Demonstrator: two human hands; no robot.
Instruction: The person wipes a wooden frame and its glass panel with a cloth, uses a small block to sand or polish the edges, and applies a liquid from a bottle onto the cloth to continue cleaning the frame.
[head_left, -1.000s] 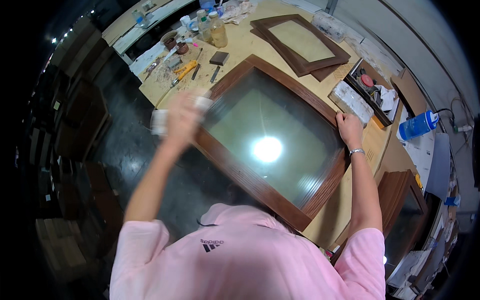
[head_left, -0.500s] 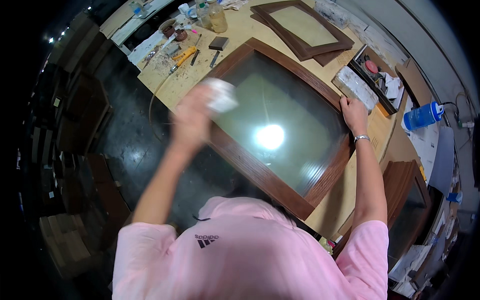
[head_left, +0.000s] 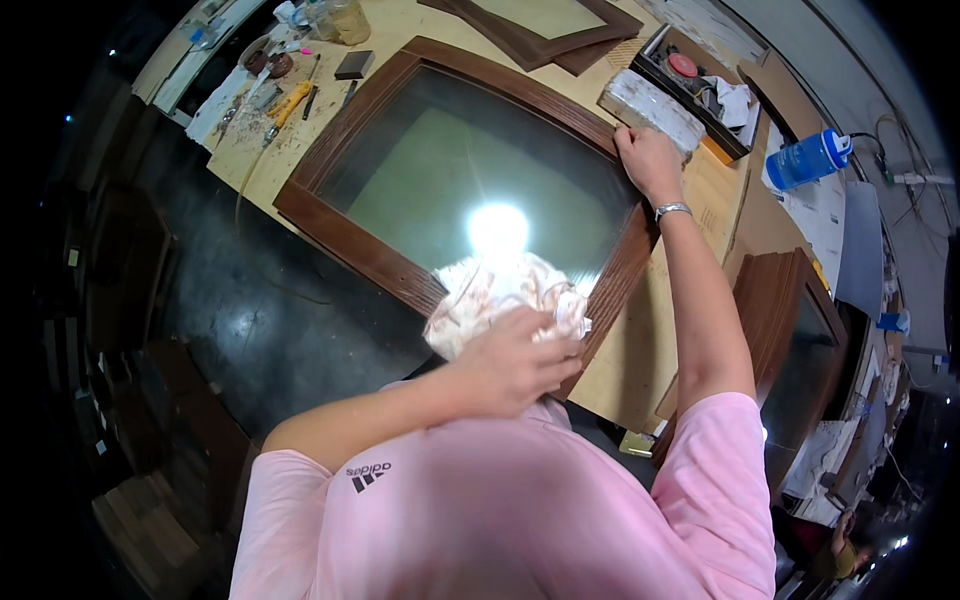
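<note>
A brown wooden frame with a glass pane [head_left: 400,150] lies on the workbench, tilted across my view, and a bright light reflects in the glass. My left hand [head_left: 515,362] grips a crumpled, brown-stained white rag [head_left: 510,290] over the frame's near corner. The rag covers part of the near rail and the glass edge. At the far right corner, my right hand [head_left: 652,162] holds the wooden frame [head_left: 370,262] by its edge, fingers curled over it. A metal bracelet sits on that wrist.
A pale block [head_left: 652,112] and an open box of odds and ends [head_left: 700,85] stand beyond my right hand. Farther right is a blue bottle [head_left: 808,160]. A yellow-handled tool [head_left: 290,100] and a dark block [head_left: 354,65] lie at the far left. Another framed panel [head_left: 790,330] leans at right.
My left hand has swept the rag from the frame's left side to its near corner. My right hand keeps its hold. The whole view has shifted, with the bench appearing farther up and left.
</note>
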